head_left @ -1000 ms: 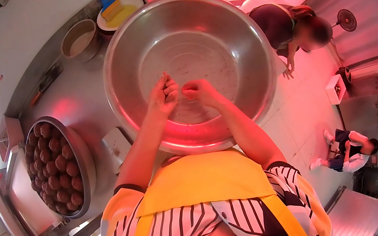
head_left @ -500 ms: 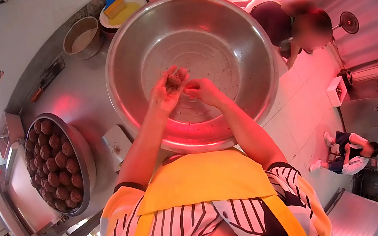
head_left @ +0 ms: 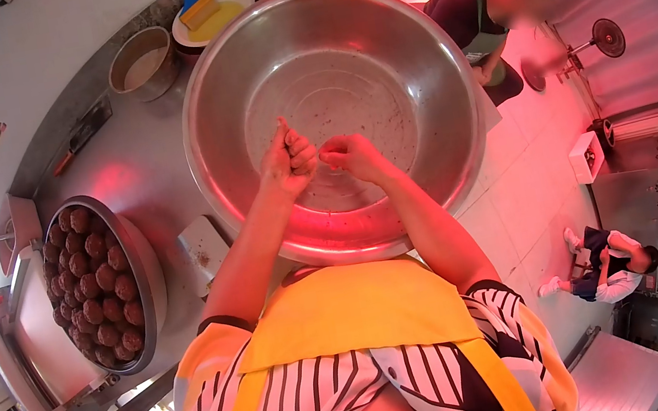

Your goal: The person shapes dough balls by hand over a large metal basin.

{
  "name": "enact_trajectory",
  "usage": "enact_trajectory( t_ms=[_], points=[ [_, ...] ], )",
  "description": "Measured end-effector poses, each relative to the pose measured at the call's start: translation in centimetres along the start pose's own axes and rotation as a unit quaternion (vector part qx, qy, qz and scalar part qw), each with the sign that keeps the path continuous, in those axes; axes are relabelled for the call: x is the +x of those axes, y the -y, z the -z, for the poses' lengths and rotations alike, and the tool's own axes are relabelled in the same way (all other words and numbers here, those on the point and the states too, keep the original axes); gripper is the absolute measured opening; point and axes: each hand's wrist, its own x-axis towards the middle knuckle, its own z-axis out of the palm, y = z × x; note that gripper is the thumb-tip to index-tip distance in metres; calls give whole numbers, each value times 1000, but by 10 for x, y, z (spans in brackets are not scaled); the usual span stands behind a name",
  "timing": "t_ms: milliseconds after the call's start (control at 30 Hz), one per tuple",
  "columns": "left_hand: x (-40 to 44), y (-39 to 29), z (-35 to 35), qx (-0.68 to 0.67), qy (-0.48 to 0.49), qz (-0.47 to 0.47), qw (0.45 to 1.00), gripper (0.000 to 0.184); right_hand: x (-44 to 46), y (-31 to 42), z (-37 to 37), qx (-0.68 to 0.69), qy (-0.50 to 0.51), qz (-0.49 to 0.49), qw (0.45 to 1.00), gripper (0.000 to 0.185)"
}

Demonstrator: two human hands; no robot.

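Our left hand [head_left: 290,161], spread under dark crumbly mixture half a second ago, is now fisted, presumably pressing it unseen, with our loosely curled right hand [head_left: 349,158], contents unclear, at three o'clock over the steel basin [head_left: 432,84].

"What carries all this?"
"A grey metal worktop [head_left: 155,143], with a pink glow reflected in its surface. The wide steel basin [head_left: 438,104] takes up the most room on it."
"And left of the basin?"
"A pale slab [head_left: 202,242] just beside it, brown specks on top, then a deep round bowl [head_left: 150,270] farther left."
"Towards the back?"
"A knife [head_left: 81,139] with a brown handle, lying flat, and a round metal pan [head_left: 162,80] near the basin."
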Motion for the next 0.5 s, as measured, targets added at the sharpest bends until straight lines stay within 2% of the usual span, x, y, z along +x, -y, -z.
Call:
enact_trajectory(
  t_ms=[67, 167, 267, 367, 467, 500],
  points=[
    [1, -1, 3, 22, 22, 2, 1000, 46, 3, -5, -1, 2, 1, -2, 1000, 22],
    [0, 2, 0, 50, -129, -55, 989, 45, 7, -11, -3, 60, -21, 19, 998, 23],
    [0, 10, -30, 59, -176, -101, 978, 56, -1, 16, 0, 127, -113, 74, 983, 24],
    [-1, 10, -32, 120, -176, -93, 973, 73, -12, 34, -5, 61, -147, 198, 967, 26],
    [-2, 11, -27, 142, -76, -43, 986, 76, -18, 43, -12, -59, -160, 260, 951, 32],
    [-2, 12, -28, 143, -78, -41, 986, 75, -15, 38, -13, -48, -167, 253, 952, 34]
  ],
)
